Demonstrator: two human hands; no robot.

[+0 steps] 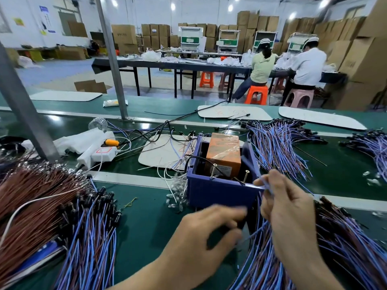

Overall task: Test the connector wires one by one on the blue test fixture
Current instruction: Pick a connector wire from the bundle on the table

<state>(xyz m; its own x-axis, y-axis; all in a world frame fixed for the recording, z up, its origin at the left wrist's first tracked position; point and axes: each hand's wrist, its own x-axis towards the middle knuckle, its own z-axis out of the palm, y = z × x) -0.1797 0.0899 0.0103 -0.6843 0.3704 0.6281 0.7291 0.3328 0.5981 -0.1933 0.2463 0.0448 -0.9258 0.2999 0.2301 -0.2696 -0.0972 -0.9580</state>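
Observation:
The blue test fixture (pixel 219 191) is an open box in the middle of the green bench, with an orange block (pixel 224 153) inside and two screws standing at its front rim. My right hand (pixel 291 208) pinches a thin blue connector wire (pixel 267 185) at the fixture's front right corner. My left hand (pixel 201 243) is blurred in front of the fixture, its fingers curled around a dark connector end (pixel 244 223). A big heap of blue and brown wires (pixel 345 248) lies under my right forearm.
Another heap of brown and blue wires (pixel 52 216) covers the left of the bench. More wire bundles (pixel 278 143) fan out behind the fixture on the right. A white power strip (pixel 98 153), cables and a cardboard sheet (pixel 163 151) lie behind. Small clear bulbs (pixel 178 197) sit left of the fixture.

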